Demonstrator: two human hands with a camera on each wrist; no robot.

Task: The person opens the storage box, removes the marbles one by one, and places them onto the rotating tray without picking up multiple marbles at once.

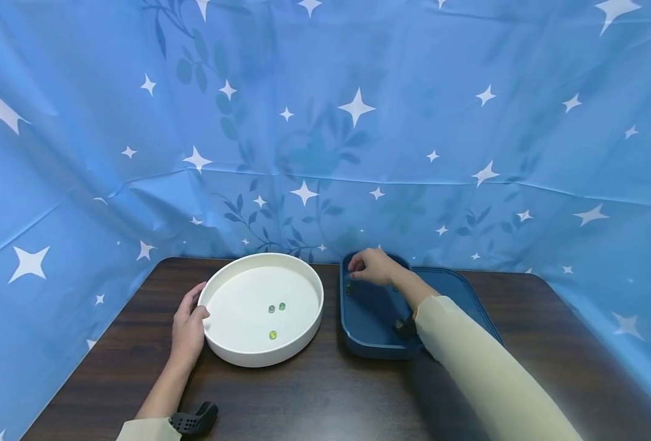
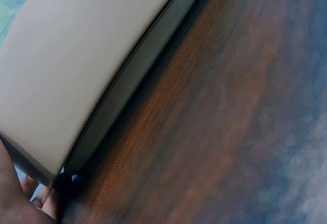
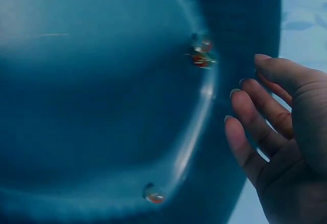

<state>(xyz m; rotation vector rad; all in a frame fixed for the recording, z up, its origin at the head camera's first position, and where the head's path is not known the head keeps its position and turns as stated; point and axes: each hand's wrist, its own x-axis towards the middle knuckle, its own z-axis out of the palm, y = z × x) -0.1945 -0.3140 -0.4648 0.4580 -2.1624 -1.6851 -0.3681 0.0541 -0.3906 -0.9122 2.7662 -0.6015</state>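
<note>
My left hand (image 1: pixel 187 331) grips the left rim of a round white tray (image 1: pixel 231 306), its thumb over the edge and the fingers around the outer wall. Three small glass marbles (image 1: pixel 282 306) lie on the tray floor, two greenish and one yellower. Over the far left part of a dark blue bin (image 1: pixel 372 346), my right hand (image 1: pixel 373 267) hovers with loosely bent fingers. In the right wrist view nothing shows between those fingers. A pair of clear marbles (image 3: pixel 201 53) with coloured cores sits against the bin wall, and another marble (image 3: pixel 155 195) lies in a corner.
Both containers stand on a dark wooden table (image 1: pixel 331 398), with a gap between them. Just right of the bin lies a second blue tray or lid (image 1: pixel 452 285), partly behind my right forearm. A blue star-patterned cloth (image 1: pixel 325 147) hangs along the table's back edge.
</note>
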